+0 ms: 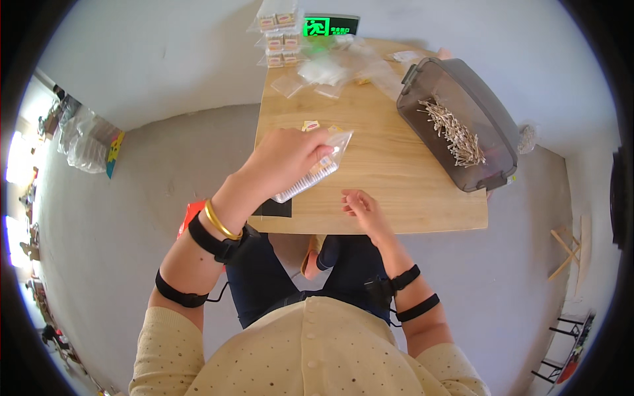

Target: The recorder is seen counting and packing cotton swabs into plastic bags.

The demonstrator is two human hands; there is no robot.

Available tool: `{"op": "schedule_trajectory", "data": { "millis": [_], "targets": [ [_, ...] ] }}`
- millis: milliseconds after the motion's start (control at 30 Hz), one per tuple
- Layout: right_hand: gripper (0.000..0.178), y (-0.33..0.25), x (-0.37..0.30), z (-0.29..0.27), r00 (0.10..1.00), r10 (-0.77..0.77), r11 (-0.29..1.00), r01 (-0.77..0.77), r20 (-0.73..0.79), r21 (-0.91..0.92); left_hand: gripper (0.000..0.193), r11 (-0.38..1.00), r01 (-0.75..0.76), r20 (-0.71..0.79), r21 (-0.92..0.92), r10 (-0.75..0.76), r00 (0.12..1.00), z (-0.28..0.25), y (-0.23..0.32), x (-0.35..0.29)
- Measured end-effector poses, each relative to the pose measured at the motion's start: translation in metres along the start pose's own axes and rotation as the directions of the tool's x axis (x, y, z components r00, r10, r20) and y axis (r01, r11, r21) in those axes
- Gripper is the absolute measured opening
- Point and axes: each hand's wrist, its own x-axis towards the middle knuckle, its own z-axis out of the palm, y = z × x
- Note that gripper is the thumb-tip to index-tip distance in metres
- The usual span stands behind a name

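Note:
My left hand (290,155), with a gold bangle at its wrist, is closed on a clear plastic bag (340,146) above the table. A row of white tips, like cotton swabs, shows through the bag's lower side, and the hand hides part of it. Just beyond the hand, small yellow-and-white cards (311,125) are partly covered. Over the table's near edge, my right hand (363,210) is apart from the bag. Its fingers are loosely bent and apart, with nothing visible in them.
A grey translucent bin (422,129) of loose cotton swabs (456,135) stands on the wooden table (396,208) at right. Empty clear bags (323,69) lie at the back. Filled packs (281,41) are stacked at back left. A black square (274,208) lies by the near left corner.

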Motion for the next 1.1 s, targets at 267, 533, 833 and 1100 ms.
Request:
{"op": "schedule_trajectory", "data": {
  "millis": [267,533,833,1100],
  "targets": [
    [0.023,-0.086,-0.002,-0.055,0.923,-0.348,0.927,0.311,-0.167,-0.211,0.017,0.999,0.052,-0.043,0.008,-0.052,0.998,0.011,0.002,-0.014],
    [0.014,-0.203,0.005,0.014,0.790,-0.586,0.646,0.589,0.178,-0.486,0.030,0.982,-0.099,-0.204,0.160,0.131,0.970,0.015,-0.009,-0.062],
    [0.009,-0.198,0.052,0.070,0.857,-0.353,-0.211,0.319,0.376,-0.924,0.042,0.972,-0.055,-0.294,0.229,0.123,0.948,0.037,0.002,-0.081],
    [0.031,-0.195,0.070,0.078,0.825,-0.315,-0.169,0.438,0.470,-0.883,0.047,0.982,-0.045,-0.293,0.184,0.098,0.951,0.043,-0.002,-0.086]
  ]
}}
